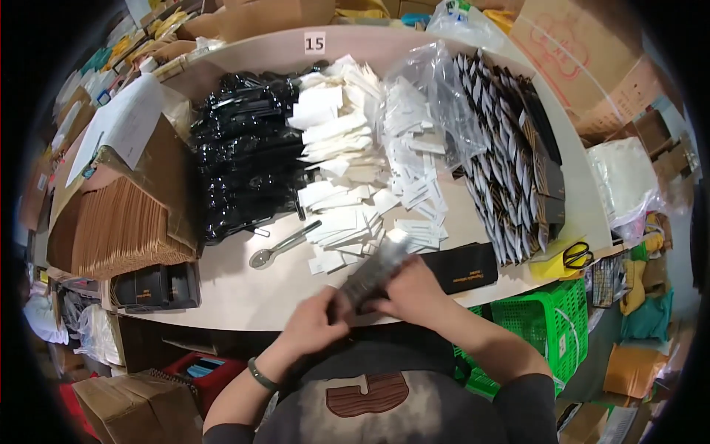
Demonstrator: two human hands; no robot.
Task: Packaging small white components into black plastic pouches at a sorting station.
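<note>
Both my hands hold one long clear plastic sleeve with dark cutlery inside (373, 274), tilted up to the right just above the table's near edge. My left hand (314, 322) grips its lower end. My right hand (410, 292) closes around its middle. A black flat pouch (466, 266) lies just right of my right hand. A metal spoon (281, 246) lies on the table beyond my left hand.
On the pale table (237, 292) lie a heap of black wrapped cutlery (244, 163), white paper packets (344, 148), small white sachets (414, 170) and a row of dark striped pouches (510, 170). Brown envelopes fill a box (122, 229) at left. Scissors (577, 255) rest at right above a green basket (547, 318).
</note>
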